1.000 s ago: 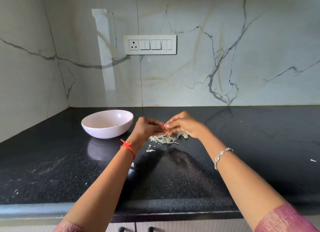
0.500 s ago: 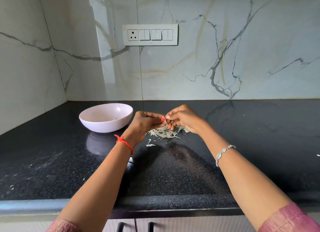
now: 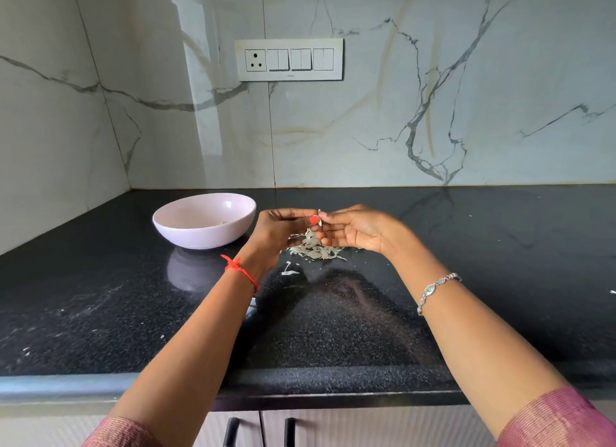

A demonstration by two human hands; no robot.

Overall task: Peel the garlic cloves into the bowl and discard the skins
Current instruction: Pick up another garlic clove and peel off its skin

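A pale pink round ceramic bowl (image 3: 200, 238) sits on the black speckled stone counter (image 3: 500, 263). Just right of the bowl, the left hand (image 3: 283, 228) and right hand (image 3: 356, 230) meet fingertip to fingertip, both pinching a small pale garlic piece (image 3: 319, 217); clove or skin, I cannot tell. Below them, right of the bowl, lies a heap of papery grey-white garlic skins (image 3: 313, 250).

Red thread (image 3: 240, 270) knotted on the left wrist, silver link bracelet (image 3: 436, 288) on the right, one red-painted thumbnail (image 3: 313, 219), and dusty pink sleeves (image 3: 560, 420), possibly ribbed.
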